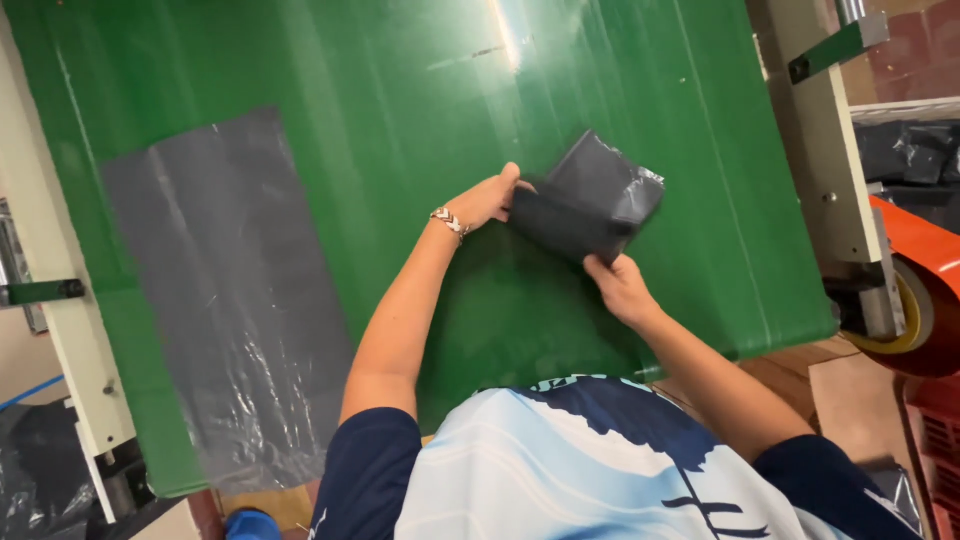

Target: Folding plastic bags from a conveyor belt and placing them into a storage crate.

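A folded dark grey plastic bag [592,200] is held just above the green table [400,90], right of centre. My left hand [487,200] grips its left edge; a beaded bracelet [449,221] is on that wrist. My right hand [618,285] holds the bag's lower edge from underneath. The bag is blurred, and its top right corner looks crumpled and shiny.
A flat grey plastic bag [225,300] lies spread on the left part of the table. A cream metal frame [825,150] borders the right side, with an orange roll [925,290] beside it. More dark bags [910,155] are piled at the far right. Another cream frame post [60,300] stands at the left.
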